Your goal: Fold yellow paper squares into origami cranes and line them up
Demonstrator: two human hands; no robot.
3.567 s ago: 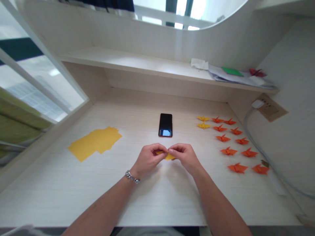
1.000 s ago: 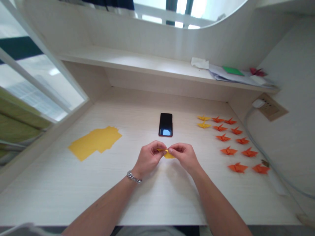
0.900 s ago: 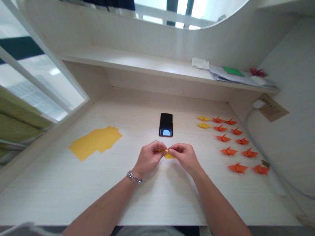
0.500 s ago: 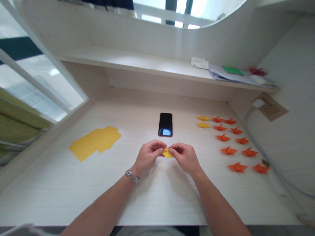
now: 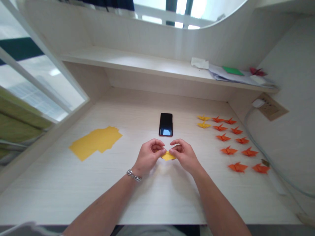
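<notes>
A small folded piece of yellow paper [image 5: 168, 156] is pinched between my two hands, just above the desk. My left hand [image 5: 149, 155] grips its left side with thumb and fingers, a metal chain bracelet [image 5: 134, 176] on that wrist. On the right side, my right hand [image 5: 184, 154] holds it with the thumb on top. Fingers partly hide the paper's edges. Over to the left lies a spread of flat yellow paper sheets [image 5: 95, 143]. Two yellow paper cranes [image 5: 203, 125] and several orange paper cranes [image 5: 223, 137] stand in rows on the right.
A black phone [image 5: 165, 124] lies on the white desk [image 5: 137, 108] beyond my hands. Above the back runs a shelf [image 5: 147, 65] with papers [image 5: 226, 72] and a green pad [image 5: 233, 70]. A cable [image 5: 256, 141] hangs from a wall socket [image 5: 270, 106] at the right.
The index fingers of both hands have lifted and moved apart, while the thumbs stay on the yellow paper. The paper has tipped slightly and shows wider, a little lower.
</notes>
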